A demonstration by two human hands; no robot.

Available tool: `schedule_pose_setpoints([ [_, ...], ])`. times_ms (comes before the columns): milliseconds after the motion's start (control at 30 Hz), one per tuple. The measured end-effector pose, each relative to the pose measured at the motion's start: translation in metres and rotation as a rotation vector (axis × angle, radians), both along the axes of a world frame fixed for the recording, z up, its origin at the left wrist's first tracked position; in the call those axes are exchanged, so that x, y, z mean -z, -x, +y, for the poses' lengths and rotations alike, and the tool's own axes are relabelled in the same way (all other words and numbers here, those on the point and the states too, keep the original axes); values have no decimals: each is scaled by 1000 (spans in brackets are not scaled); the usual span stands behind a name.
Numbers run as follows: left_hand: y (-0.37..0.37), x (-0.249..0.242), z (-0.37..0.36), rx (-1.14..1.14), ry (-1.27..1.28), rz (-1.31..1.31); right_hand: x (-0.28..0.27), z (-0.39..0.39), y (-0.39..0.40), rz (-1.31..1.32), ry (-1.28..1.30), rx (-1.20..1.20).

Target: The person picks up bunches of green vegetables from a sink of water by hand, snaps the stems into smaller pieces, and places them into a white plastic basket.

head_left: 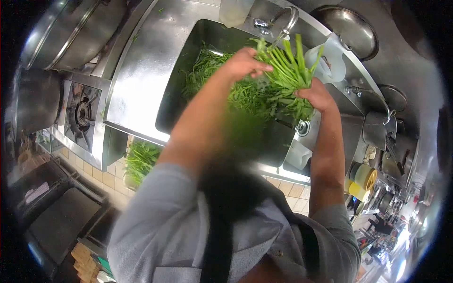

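My right hand (317,95) grips a bunch of leafy green stalks (288,66) over the sink, its stems pointing up towards the tap (291,21). Left of the bunch, my left hand (246,63) has some fingers stretched out and apart, close to the stems; I see nothing held in it. Loose greens (203,70) lie in the dark sink basin (172,104) below both hands. My left forearm and a blurred dark shape hide part of the basin.
A metal drainboard (137,70) is left of the sink, with a gas burner (82,113) and large pots beyond. More greens (141,158) stand low by the counter. A white container (328,59) sits behind my right hand; a round lid (347,30) is at the back.
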State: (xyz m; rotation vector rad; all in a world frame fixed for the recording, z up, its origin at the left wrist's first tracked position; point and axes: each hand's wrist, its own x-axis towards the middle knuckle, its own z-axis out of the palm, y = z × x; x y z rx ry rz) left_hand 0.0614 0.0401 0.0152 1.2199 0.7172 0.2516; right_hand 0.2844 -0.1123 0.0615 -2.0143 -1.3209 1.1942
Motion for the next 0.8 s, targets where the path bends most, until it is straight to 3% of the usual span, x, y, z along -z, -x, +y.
schedule_pose_setpoints([
  [133, -1, 11, 1, -112, 13, -231, -1, -5, 4, 87, -54, 45],
  [200, -9, 7, -1, 172, -88, 44, -2, -4, 8, 66, -60, 85],
  [233, -7, 0, 4, 77, -213, 258, -1, -5, 4, 33, -48, 20],
  [333, 17, 9, 36, -75, -179, 156, -2, -15, -4, 27, -28, -33],
  [467, -4, -27, 5, 29, -282, 125, 7, -5, 0, -64, 44, -129],
  [533, -26, -5, 2, 283, -722, 112, 16, -2, 3, -84, 93, -166],
  [600, -26, -11, 14, 376, -661, 348, 16, -4, 2, -39, 72, -177],
  [633, -24, -3, 24, 377, -662, 345, 8, -8, 4, -42, 71, -174],
  [700, -17, 18, 43, 57, -286, 221, -7, -16, 7, 114, 43, -107],
  [733, -24, 20, 37, 59, -285, 222, -2, -16, 3, 115, 44, -105],
  [800, -52, 18, 16, 72, -818, 229, 13, -14, -8, -91, 142, -135],
])
